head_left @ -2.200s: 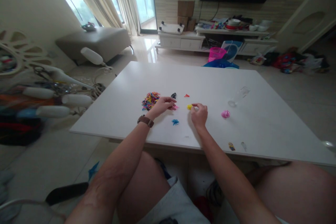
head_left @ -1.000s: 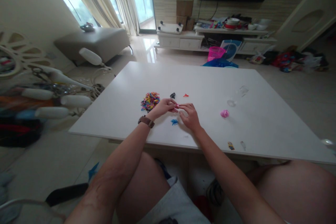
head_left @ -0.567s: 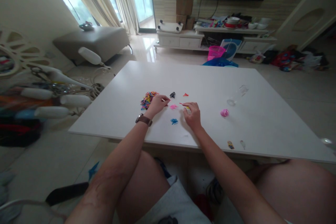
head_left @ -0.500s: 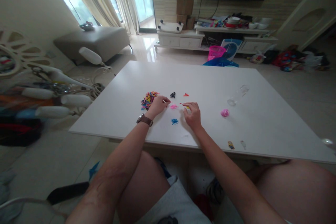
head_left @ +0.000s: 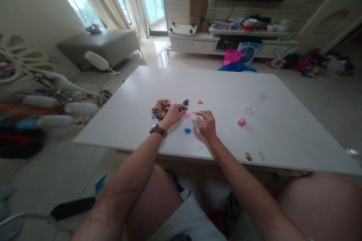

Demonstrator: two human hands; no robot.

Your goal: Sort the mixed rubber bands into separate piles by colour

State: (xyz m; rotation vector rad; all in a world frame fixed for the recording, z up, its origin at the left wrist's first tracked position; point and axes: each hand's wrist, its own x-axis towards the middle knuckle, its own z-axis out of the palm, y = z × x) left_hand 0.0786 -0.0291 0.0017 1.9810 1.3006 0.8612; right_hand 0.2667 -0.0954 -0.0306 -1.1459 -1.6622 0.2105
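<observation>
My left hand (head_left: 174, 115), a watch on its wrist, is pinched beside the mixed heap of small coloured rubber bands (head_left: 160, 108). Whatever its fingertips hold is too small to make out. Between the fingertips of my right hand (head_left: 207, 124) is a thin red rubber band (head_left: 193, 112), its end pointing left. Small groups of bands lie around both hands: black (head_left: 186, 102) and red (head_left: 200, 102) at the far side, pink (head_left: 187, 115) between the hands, and blue (head_left: 187, 131) nearer me. A yellow group (head_left: 202, 117) is partly hidden under my right hand.
On the right of the white table (head_left: 226, 86) lie a pink round item (head_left: 241, 121), a clear plastic container (head_left: 261, 98) and a clear ring (head_left: 249, 110). Two small flat pieces, one yellow and dark (head_left: 248, 156), lie by the front edge.
My left hand has moved right and slightly away from the mixed heap, closer to the black and pink groups. My right hand has barely shifted, still pinching the red band.
</observation>
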